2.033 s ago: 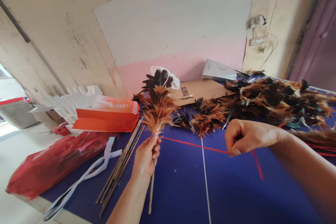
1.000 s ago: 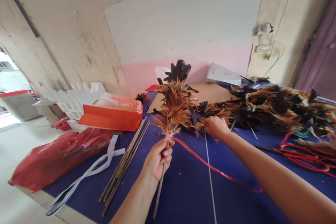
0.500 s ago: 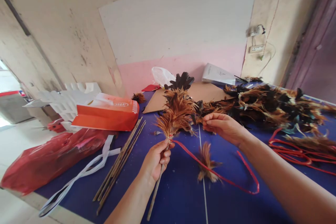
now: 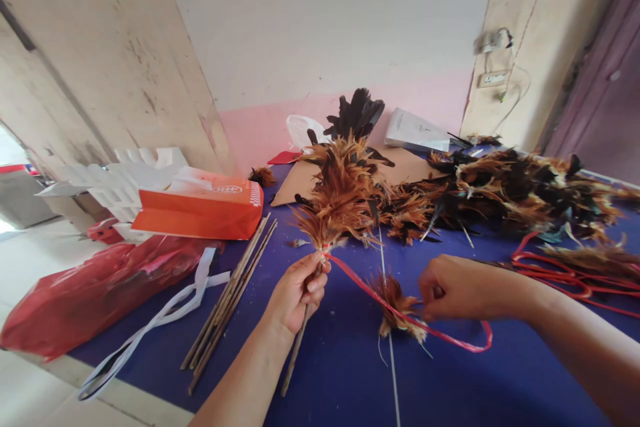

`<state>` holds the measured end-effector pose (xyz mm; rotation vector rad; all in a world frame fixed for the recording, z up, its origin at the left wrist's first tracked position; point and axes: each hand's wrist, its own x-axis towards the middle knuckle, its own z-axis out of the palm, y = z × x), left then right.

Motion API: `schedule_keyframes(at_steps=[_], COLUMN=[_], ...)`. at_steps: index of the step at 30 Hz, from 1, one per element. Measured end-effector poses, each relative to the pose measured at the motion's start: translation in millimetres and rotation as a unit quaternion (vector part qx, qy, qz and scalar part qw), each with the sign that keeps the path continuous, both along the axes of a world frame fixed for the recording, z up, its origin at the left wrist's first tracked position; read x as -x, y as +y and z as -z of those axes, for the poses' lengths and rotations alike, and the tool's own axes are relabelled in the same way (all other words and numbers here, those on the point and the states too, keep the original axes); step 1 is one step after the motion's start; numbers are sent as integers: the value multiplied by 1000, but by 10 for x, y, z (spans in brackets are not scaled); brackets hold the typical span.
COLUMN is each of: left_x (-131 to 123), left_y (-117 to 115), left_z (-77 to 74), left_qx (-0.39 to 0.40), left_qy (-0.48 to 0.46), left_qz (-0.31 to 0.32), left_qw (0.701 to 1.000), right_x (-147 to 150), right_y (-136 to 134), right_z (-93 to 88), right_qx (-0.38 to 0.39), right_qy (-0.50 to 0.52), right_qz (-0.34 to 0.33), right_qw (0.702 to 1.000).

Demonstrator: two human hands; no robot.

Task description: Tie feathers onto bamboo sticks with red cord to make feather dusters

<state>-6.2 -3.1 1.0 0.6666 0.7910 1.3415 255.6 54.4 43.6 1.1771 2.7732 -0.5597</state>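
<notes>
My left hand (image 4: 299, 287) is closed around the thin stick of a feather duster (image 4: 343, 197), just below the red binding at its neck. The duster leans away from me, its head full of brown feathers with long black ones at the tip. From the binding a red plastic strip (image 4: 367, 290) runs right across the table and loops back under my right hand. My right hand (image 4: 450, 290) is curled, fingertips down, beside a small tuft of brown feathers (image 4: 393, 300). Whatever its fingers pinch is hidden and slightly blurred.
Loose brown and black feathers (image 4: 520, 193) heap at the right of the blue table (image 4: 345, 373), with coiled red strips (image 4: 565, 277) nearer. Left lie several thin sticks (image 4: 230, 307), a white strap (image 4: 155, 333), an orange bag (image 4: 200, 210) and a red plastic bag (image 4: 95, 300). Cardboard (image 4: 290, 183) lies behind.
My right hand has come down and right from the feather pile to beside the small tuft, its fingers curled. The left hand keeps its grip while the duster's head has tilted up slightly.
</notes>
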Motion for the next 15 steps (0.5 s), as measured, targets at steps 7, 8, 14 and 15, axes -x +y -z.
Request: schedule_keyframes(at_steps=[7, 8, 14, 15], left_x=[-66, -68, -54, -60], left_y=[-12, -13, 3, 8], left_z=[1, -4, -13, -10], left_qx=[9, 13, 21, 24], left_qy=[22, 22, -23, -31], left_qz=[8, 7, -18, -24], left_qw=[1000, 1000, 999, 999], right_x=[186, 185, -251, -304], right_y=[-66, 43, 686, 688], right_z=[394, 417, 252, 205], right_qx=[-95, -86, 150, 196], right_qy=[78, 126, 619, 653], right_qz=[80, 103, 386, 387], right_qw=[989, 983, 667, 621])
